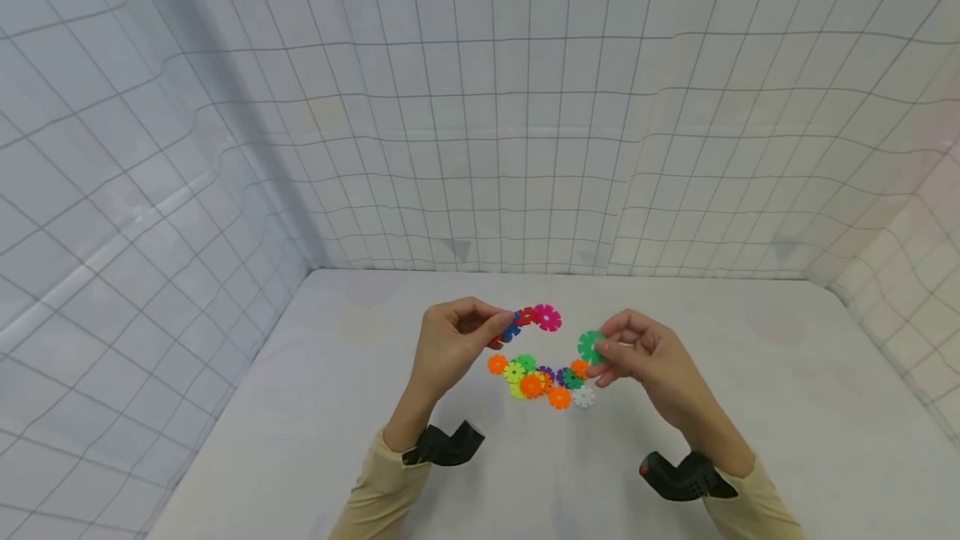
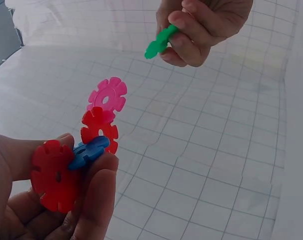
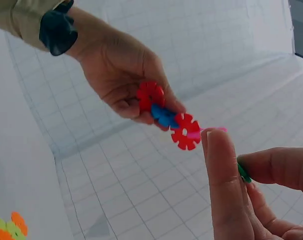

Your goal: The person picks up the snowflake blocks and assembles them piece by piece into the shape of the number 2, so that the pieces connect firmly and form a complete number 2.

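My left hand (image 1: 454,344) pinches a short chain of notched plastic discs by its blue disc (image 2: 88,151). In the left wrist view, a red disc (image 2: 55,176) joins one side of the blue one. A second red disc (image 2: 98,128) follows on the other side, with a pink disc (image 2: 107,98) at the far end. Off to the right, my right hand (image 1: 645,361) holds a single green disc (image 1: 590,346) between thumb and fingers. A gap separates the green disc from the pink end of the chain.
Loose discs lie in a cluster on the white table (image 1: 360,407) below the hands, among them an orange disc (image 1: 559,397), a white disc (image 1: 583,396) and a yellow-green disc (image 1: 513,372). Grid-patterned white sheeting (image 1: 480,148) encloses the table at back and sides.
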Action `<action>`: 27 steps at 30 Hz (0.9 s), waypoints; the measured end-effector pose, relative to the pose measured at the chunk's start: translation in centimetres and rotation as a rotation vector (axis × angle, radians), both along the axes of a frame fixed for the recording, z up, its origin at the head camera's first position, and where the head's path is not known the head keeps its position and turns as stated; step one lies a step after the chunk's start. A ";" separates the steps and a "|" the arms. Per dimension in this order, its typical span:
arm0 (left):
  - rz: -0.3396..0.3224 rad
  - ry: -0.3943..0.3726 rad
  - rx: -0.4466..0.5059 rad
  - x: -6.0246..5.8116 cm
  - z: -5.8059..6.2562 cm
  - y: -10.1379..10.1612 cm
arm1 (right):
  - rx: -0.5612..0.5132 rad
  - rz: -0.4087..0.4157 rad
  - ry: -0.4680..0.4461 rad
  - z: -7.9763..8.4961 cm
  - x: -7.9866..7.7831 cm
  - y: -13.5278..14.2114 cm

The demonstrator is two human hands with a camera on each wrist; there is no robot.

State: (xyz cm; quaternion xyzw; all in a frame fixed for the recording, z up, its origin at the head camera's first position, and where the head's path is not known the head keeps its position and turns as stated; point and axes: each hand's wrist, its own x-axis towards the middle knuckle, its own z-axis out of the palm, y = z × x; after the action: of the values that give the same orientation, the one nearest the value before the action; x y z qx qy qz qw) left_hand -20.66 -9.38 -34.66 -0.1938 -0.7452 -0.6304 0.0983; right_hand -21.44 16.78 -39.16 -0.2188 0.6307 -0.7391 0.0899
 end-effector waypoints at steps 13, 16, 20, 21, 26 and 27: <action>-0.042 0.019 0.004 -1.3 -2.0 0.0 | -0.181 0.134 -0.129 0.5 1.1 -0.6; -0.049 0.027 -0.013 -1.6 -2.6 0.0 | -0.172 0.097 -0.123 0.5 1.2 -0.9; -0.052 0.036 -0.033 -1.6 -2.8 0.1 | -0.167 0.043 -0.105 0.3 1.3 -1.2; -0.053 0.040 -0.033 -1.7 -2.8 0.1 | -0.165 0.028 -0.101 0.3 1.4 -1.3; -0.065 0.073 -0.044 -1.8 -3.2 0.1 | -0.134 -0.043 -0.083 0.1 1.5 -1.5; -0.069 0.086 -0.051 -1.8 -3.2 0.1 | -0.122 -0.056 -0.080 0.0 1.5 -1.6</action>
State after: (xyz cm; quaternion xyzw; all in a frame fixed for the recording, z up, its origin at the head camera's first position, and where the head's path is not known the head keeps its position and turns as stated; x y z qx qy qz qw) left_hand -22.44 -9.24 -37.88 -0.2489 -0.7489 -0.6055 0.1034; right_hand -19.96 15.21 -39.13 -0.1763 0.5863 -0.7866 0.0808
